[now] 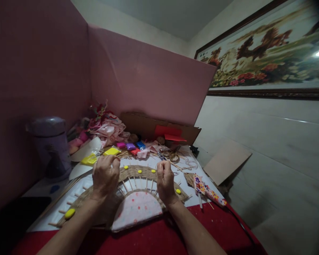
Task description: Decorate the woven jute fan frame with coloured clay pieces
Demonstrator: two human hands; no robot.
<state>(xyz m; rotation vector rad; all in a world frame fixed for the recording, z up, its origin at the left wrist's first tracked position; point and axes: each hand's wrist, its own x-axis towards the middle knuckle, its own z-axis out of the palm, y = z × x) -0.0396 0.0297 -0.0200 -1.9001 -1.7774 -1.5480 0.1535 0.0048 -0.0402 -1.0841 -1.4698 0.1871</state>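
Observation:
A fan-shaped craft point(134, 172) of thin sticks woven with brown cord lies in front of me. Along its woven band sit several flattened yellow dots, one yellow dot point(70, 213) at the left end. Its inner half-round is covered with pale pink spotted fabric point(138, 209). Over the left part of the band is my left hand point(105, 175), closed with thumb and fingers pressed together. My right hand point(166, 180) is closed the same way above the right part of the band. Anything inside either hand is hidden or too small to name.
Colored packets, one yellow packet point(112, 151), lie behind the fan, near heaped pink fabric point(110, 129). A purple lidded container point(51, 148) stands left. At right lies a flower-patterned tool with a cord point(211, 194). Cardboard point(140, 124) leans at the back; red cloth point(149, 239) covers the front.

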